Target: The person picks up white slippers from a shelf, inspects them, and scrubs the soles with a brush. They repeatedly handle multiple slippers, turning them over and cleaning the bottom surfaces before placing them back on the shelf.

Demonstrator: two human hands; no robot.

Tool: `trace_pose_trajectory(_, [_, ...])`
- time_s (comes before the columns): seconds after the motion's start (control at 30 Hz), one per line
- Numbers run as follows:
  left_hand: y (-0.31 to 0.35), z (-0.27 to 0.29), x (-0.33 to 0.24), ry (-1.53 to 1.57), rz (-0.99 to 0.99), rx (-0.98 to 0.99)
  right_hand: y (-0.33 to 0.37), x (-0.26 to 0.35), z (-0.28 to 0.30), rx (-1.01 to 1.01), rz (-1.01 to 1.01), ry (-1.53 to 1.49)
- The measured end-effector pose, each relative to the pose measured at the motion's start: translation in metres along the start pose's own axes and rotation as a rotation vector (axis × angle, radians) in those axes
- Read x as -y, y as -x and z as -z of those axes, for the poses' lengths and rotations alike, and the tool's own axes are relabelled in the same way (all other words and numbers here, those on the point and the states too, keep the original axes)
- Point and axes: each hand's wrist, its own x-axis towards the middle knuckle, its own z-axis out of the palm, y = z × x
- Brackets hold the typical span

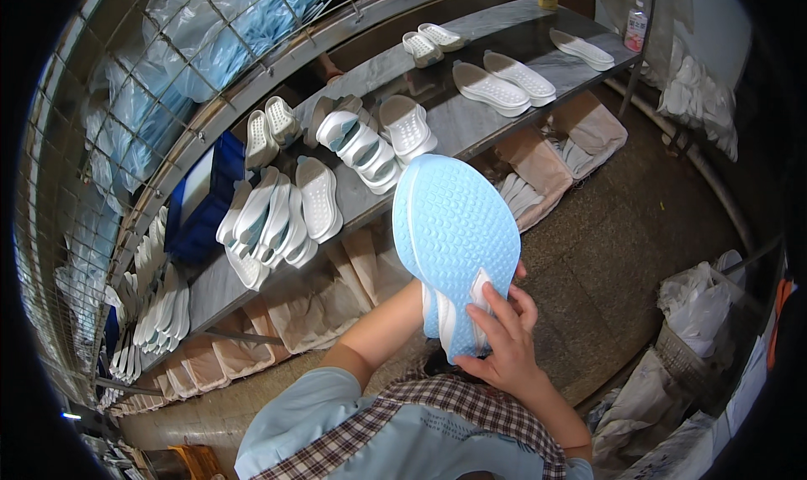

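A light blue shoe sole (458,219) with a textured tread and white sidewall is held up in front of me, its broad end toward the table. My right hand (506,341) bends round its narrower part, fingers on the tread beside a small white patch (480,287), thumb near the lower edge. Whether that patch is part of the sole or a loose piece, I cannot tell. My left forearm (378,333) runs behind the sole, which hides most of the left hand; a fingertip shows at the sole's right edge.
Several white soles (277,215) lie in groups along the grey marbled table (437,110). Fabric-lined bins (534,173) sit below it. A blue crate (202,198), wire mesh and plastic bags border the left. A bottle (636,26) stands at the table's far end; a basket (685,354) is right.
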Motion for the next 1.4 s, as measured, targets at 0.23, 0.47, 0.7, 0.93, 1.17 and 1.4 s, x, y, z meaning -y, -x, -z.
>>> trace_pose_trajectory(0.23, [-0.002, -0.008, -0.001, -0.044, -0.027, -0.160, 0.003, -0.004, -0.014, -0.105, 0.004, 0.034])
trace_pose_trajectory(0.47, [-0.007, -0.037, -0.007, -0.032, -0.032, -0.172, 0.020, -0.020, -0.021, -0.284, -0.079, -0.253])
trace_pose_trajectory(0.7, [-0.015, -0.040, -0.010, -0.006, 0.029, -0.156, 0.034, -0.032, -0.014, -0.517, -0.177, -0.453])
trace_pose_trajectory(0.93, [-0.020, -0.018, -0.006, 0.025, 0.102, 0.140, 0.035, -0.030, -0.006, -0.444, -0.122, -0.268])
trace_pose_trajectory(1.17, [-0.007, -0.014, 0.005, 0.048, 0.038, 0.078, 0.022, -0.010, -0.013, -0.240, 0.080, 0.165])
trace_pose_trajectory(1.4, [0.000, -0.015, 0.007, 0.059, 0.008, 0.046, 0.017, -0.004, -0.020, -0.255, 0.091, 0.198])
